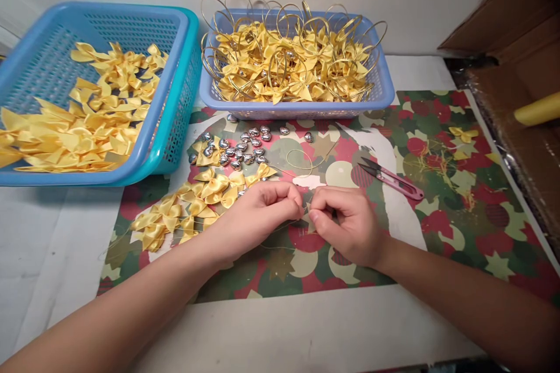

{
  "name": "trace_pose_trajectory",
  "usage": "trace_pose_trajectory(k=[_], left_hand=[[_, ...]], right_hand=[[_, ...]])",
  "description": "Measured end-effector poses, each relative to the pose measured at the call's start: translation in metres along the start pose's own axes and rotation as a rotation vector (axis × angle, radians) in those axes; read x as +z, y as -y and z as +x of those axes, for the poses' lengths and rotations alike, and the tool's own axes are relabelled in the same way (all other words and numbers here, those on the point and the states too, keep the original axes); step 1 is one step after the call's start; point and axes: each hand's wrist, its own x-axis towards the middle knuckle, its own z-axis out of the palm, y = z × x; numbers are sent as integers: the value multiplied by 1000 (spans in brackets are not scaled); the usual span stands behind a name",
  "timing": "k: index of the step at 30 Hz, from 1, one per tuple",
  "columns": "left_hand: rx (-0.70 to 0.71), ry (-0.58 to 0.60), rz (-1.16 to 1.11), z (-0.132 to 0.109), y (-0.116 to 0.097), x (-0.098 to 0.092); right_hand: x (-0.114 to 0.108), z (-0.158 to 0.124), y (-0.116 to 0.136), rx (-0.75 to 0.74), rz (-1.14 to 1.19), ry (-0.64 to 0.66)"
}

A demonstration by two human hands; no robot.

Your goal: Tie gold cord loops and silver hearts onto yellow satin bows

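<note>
My left hand point(266, 210) is closed in a pinch over the patterned sheet, with thin cord trailing beside it. Close to its right, my right hand point(347, 218) is also pinched, with a small gap between the two. What the fingertips hold is too small to make out. A thin gold cord point(300, 168) loops on the sheet just beyond them. Yellow satin bows point(188, 210) lie by my left wrist and forearm, with strands running among them. Several silver beads point(248, 158) are scattered behind my left hand.
Pink-handled snips point(396, 180) lie right of my hands. A blue basket of bows point(175, 70) stands left; another basket point(385, 84) at the back holds bows with gold loops. Thread scraps point(437, 163) and a cardboard box point(511, 58) are at the right.
</note>
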Motion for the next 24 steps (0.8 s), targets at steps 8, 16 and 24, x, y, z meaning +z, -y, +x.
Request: trace_pose_trajectory(k=[8, 16, 24], left_hand=[[-4, -25, 8, 0, -1, 1], [-14, -39, 28, -1, -2, 2], [-20, -62, 11, 0, -1, 2]], right_hand=[[0, 0, 0, 4, -10, -1], [0, 0, 0, 8, -5, 1], [-1, 0, 0, 4, 1, 0]])
